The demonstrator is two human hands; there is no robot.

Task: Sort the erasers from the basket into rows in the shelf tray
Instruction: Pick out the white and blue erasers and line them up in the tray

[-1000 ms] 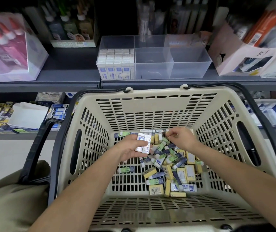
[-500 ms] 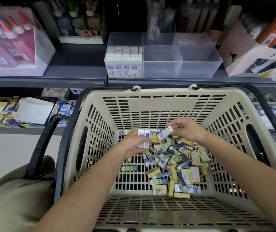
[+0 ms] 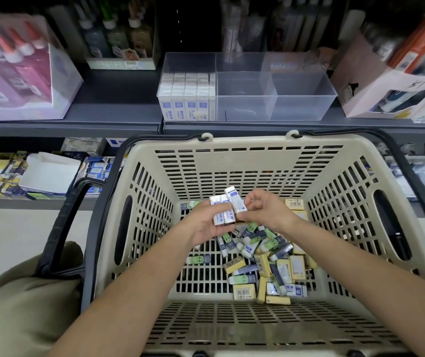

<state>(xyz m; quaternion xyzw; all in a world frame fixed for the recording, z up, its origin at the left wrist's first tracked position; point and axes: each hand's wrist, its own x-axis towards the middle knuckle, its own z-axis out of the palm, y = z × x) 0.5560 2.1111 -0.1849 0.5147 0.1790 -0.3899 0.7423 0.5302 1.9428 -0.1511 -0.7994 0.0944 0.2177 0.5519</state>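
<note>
In the centre of the frame, above the floor of the basket [image 3: 232,161], the left hand [image 3: 206,226] lies palm up. Its fingers curl under a small bundle of white erasers [image 3: 222,212], and the thumb presses across them so they sit side by side and square to each other. The right hand [image 3: 266,212] pinches a single eraser [image 3: 235,200] of the same white-and-blue kind between thumb and fingertips. It is tilted and touches the right edge of the bundle, which reads as lining it up to join the set rather than dropping it. Gathering like with like in one hand probably saves trips up to the shelf. Below and to the right of the hands, the loose heap [image 3: 265,264] of unsorted erasers (yellow, green-faced and white-and-blue ones, all jumbled) covers the lower right of the basket floor. In the upper middle of the frame the clear tray [image 3: 301,99] sits on the grey shelf [image 3: 118,117]. Its left compartment holds packed rows [image 3: 188,96] of upright white erasers matching those in hand, the only erasers I can make out in it, so most of the sorting seems not yet done. One dark handle [image 3: 62,228] of the basket hangs down at the left side, out of the way of both arms.
</note>
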